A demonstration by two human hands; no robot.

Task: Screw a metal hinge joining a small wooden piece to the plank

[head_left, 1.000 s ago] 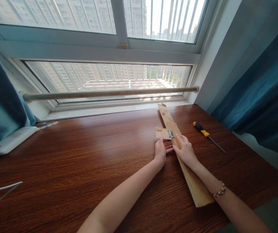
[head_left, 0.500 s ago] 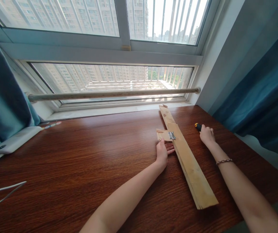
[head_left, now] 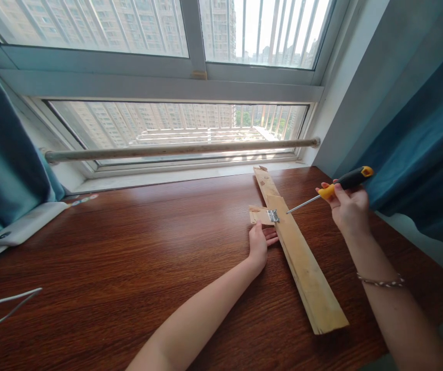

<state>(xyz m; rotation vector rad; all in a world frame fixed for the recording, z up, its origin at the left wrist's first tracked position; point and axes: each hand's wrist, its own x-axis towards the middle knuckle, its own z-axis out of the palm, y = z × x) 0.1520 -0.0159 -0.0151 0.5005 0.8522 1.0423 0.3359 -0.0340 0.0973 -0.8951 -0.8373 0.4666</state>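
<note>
My right hand (head_left: pixel 347 206) grips a screwdriver (head_left: pixel 355 178) with a black and yellow handle. Its metal shaft slants down leftward, the tip appearing over the long wooden board (head_left: pixel 306 263), close to the hinge; whether it touches the wood I cannot tell. A silver metal hinge (head_left: pixel 273 216) lies across the joint between that board and a short wooden piece (head_left: pixel 258 215) sticking out to the left. My left hand (head_left: pixel 259 245) holds the short piece at its near edge, thumb on top, fingers stretched partly under the boards.
The boards rest on a brown wood-grain table (head_left: pixel 148 257). At the left lie a white power strip (head_left: pixel 28 224) and a loop of white cable (head_left: pixel 9 304). A metal rail (head_left: pixel 183 150) runs before the window; a blue curtain (head_left: pixel 430 149) hangs at the right.
My right hand has lifted the screwdriver off the table's right side and brought its tip over the long board near the hinge. My left hand and the boards have stayed in place.
</note>
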